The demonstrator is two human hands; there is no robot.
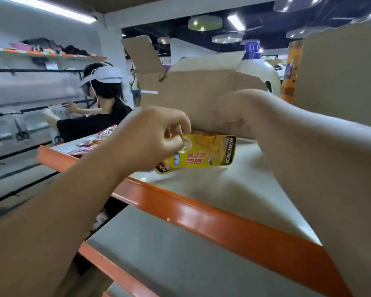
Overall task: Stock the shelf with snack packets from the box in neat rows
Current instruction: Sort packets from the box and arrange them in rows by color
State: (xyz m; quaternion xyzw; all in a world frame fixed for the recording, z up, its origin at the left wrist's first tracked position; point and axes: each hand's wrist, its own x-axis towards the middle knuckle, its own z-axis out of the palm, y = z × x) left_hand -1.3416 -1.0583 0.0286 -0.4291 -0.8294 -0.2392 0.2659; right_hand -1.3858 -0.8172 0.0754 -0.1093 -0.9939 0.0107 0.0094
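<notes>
A yellow snack packet (204, 153) hangs just above the grey shelf board (234, 189), which has an orange front rail. My left hand (150, 138) pinches the packet's left end between thumb and fingers. Behind it, at the back of the shelf, stands an open cardboard box (193, 91) with a flap raised. My right hand (229, 118) reaches over the shelf, bent down at the wrist in front of the box. It is blurred, and its fingers are hidden behind the packet and my left hand. Several pink and red packets (92, 142) lie on the shelf's left end.
A second, larger cardboard box (341, 78) stands on the shelf at the right. A lower grey shelf (169, 264) with an orange rail lies below. To the left, a person in a white visor and black shirt (99, 112) works at wall racks.
</notes>
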